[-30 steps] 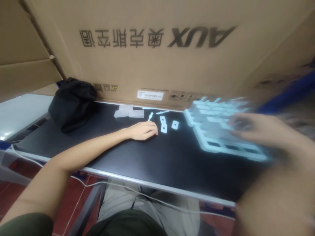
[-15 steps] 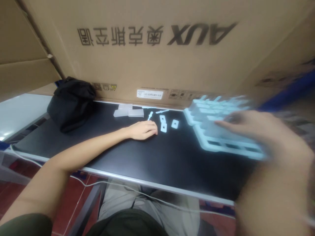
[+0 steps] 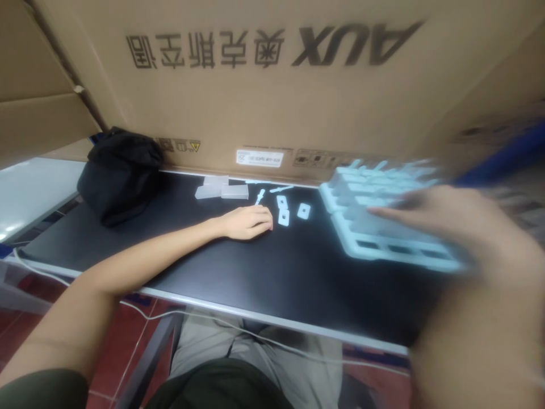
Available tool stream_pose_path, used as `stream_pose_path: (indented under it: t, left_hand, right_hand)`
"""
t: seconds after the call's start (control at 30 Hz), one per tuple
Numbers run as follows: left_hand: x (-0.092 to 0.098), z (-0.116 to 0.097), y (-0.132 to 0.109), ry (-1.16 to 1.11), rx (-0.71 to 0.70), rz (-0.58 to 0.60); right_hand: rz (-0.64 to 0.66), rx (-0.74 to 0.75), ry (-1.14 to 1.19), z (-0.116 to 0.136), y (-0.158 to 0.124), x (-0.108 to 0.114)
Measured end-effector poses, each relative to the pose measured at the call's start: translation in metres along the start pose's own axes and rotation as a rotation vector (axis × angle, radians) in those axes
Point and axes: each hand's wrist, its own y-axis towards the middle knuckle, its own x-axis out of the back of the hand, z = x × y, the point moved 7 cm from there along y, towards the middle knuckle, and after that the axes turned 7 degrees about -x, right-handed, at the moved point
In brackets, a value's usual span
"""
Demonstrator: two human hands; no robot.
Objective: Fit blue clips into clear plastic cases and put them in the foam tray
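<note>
My left hand (image 3: 249, 222) lies palm down on the black tabletop, its fingers relaxed and nothing visible in them. Just beyond its fingertips is a thin light-blue plastic stick (image 3: 259, 197). To the right of it lie light-blue square plates with a hole, two touching (image 3: 284, 217) and one apart (image 3: 304, 211). My right hand (image 3: 443, 218), smeared by motion, is over a light-blue plastic rack (image 3: 361, 247) with rows of slots and upright pieces at its back. The thumb points left across the rack; the other fingers are blurred, so any grip is hidden.
Translucent white blocks (image 3: 234, 192) sit at the back of the black table (image 3: 255, 278). A black cloth bag (image 3: 121, 176) stands at the left. A large cardboard box (image 3: 255, 108) rises behind the table. A white cable (image 3: 238, 326) hangs along the front edge.
The view has tilted slightly, so the things sit a little higher in the picture. My left hand rests in the same place; my right hand stays over the rack, still blurred.
</note>
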Motion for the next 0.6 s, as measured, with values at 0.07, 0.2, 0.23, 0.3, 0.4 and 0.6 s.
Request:
stream_pose_path:
  t: [0.07, 0.2, 0.23, 0.3, 0.4, 0.6]
  left_hand:
    - [0.0, 0.0, 0.0, 0.007, -0.003, -0.002]
    - [-0.001, 0.002, -0.001, 0.021, 0.02, -0.013]
    - [-0.001, 0.003, -0.001, 0.024, 0.024, -0.016]
    - [-0.002, 0.003, -0.001, 0.03, 0.021, -0.017]
    - [-0.002, 0.002, -0.001, 0.043, 0.005, -0.006]
    - [-0.001, 0.0, -0.002, 0.067, -0.006, -0.001]
  right_hand:
    - [0.139, -0.061, 0.002, 0.011, -0.007, 0.004]
    - [0.195, -0.115, -0.026, 0.028, -0.016, 0.015]
    - [0.205, -0.116, -0.028, 0.03, -0.017, 0.015]
    - [0.219, -0.113, -0.037, 0.031, -0.017, 0.013]
    - [0.22, -0.091, -0.069, 0.03, -0.016, 0.01]
    - [0.236, -0.059, -0.069, 0.029, -0.011, 0.005]
